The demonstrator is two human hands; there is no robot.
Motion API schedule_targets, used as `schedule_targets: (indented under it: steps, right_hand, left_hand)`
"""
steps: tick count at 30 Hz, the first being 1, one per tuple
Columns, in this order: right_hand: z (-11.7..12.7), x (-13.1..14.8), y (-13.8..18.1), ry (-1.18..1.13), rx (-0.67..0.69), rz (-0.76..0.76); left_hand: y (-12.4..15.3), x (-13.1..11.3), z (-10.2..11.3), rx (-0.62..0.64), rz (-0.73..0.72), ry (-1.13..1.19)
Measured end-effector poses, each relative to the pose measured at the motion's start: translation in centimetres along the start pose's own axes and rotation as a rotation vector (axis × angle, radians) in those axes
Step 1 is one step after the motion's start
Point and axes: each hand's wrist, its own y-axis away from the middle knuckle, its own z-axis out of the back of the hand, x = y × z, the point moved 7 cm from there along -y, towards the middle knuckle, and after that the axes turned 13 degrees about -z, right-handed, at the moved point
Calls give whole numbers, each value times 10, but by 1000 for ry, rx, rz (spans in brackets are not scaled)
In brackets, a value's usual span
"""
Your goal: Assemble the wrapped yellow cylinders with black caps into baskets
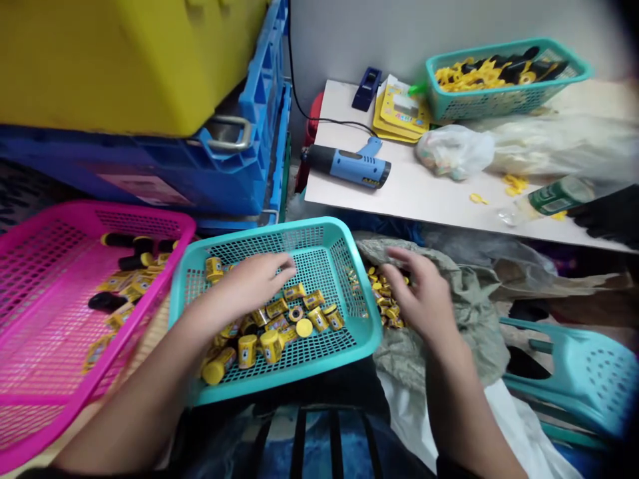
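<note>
My left hand point(262, 276) hovers over a turquoise mesh basket point(319, 362), its fingers loosely bent, thumb and forefinger apart, and no object visible in it. Beneath and beside it lie several small yellow labelled canisters point(272, 346), some upright and some on their sides. A loose yellow round cap point(304, 327) rests among them. Over a grey-green woven sack point(449, 352), my right hand point(422, 286) is open, thumb and fingers spread and a little blurred. More small yellow pieces point(387, 299) fill the sack's mouth beside that hand.
A pink basket point(44, 313) with black-and-yellow pieces stands left. Blue crates point(219, 179) carry a yellow bin point(124, 60). On the white table point(349, 193) are a blue heat gun point(354, 166), yellow cards point(402, 110) and another turquoise basket point(499, 100). A turquoise plastic stool point(589, 372) stands right.
</note>
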Motion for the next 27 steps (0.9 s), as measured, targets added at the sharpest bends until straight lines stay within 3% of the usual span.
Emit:
schedule_targets:
  steps: [2,4,7,9,12,15,17,21,27]
  right_hand:
    - [-53,57,3,60,364,245]
    - [-108,96,15,248,723,412]
    - [-163,114,18,396,900,436]
    - [-179,112,16,389,924,422]
    - [-171,101,13,296,950,380]
    - [-131,99,7,-115,865,295]
    - [-103,98,7,-385,781,261]
    - [-73,88,16,-629,668,239]
    - [-53,50,22,-928,460,33]
  left_hand:
    - [26,42,-20,125,181,-111]
    - [41,63,-34,104,247,-163]
    - [48,70,-42,38,276,-151]
    - [49,70,-39,1,269,-104]
    - [54,73,-27,-183,254,233]
    - [63,75,-17,-414,283,671]
    - [67,69,-9,-496,281,756]
    - [67,42,5,-506,195,783]
    - [57,13,-1,-461,126,890]
